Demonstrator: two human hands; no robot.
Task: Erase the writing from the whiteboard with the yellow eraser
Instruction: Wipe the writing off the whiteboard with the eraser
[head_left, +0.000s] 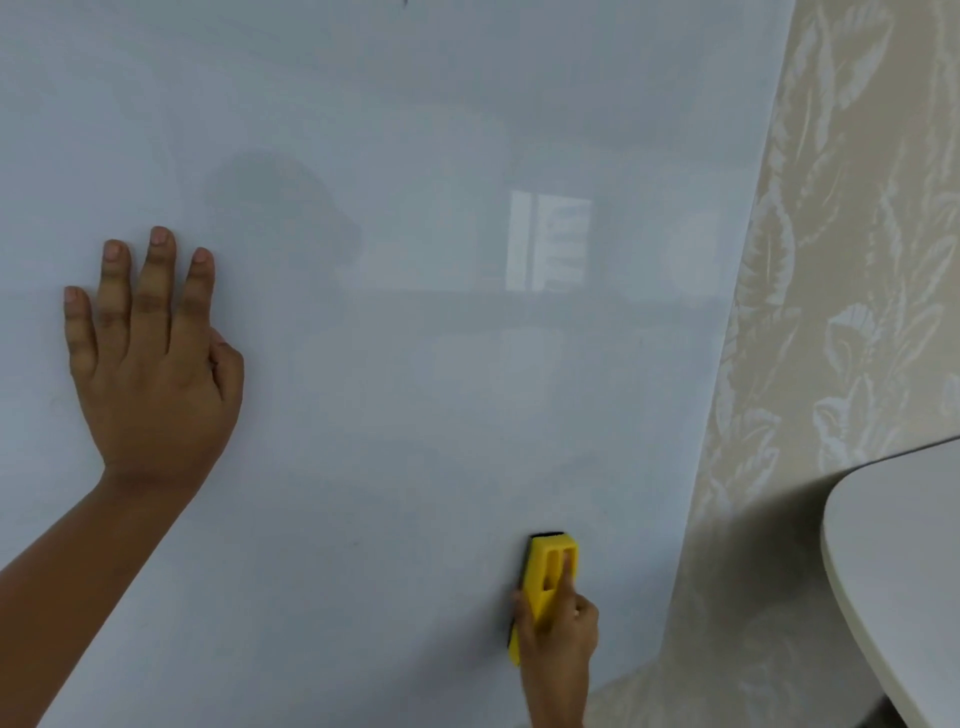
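whiteboard (415, 364) nearly clean | speck at top edge left | right hand (558, 631) gripped yellow eraser (545, 566) lower right | left hand (150, 353) flat, empty

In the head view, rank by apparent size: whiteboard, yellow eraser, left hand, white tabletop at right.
1. whiteboard
2. white tabletop, cut off by the frame, so only its visible part counts
3. left hand
4. yellow eraser, partly covered by the right hand

Eraser (545, 577) low-right on whiteboard (389, 130); table (904, 561) further right.
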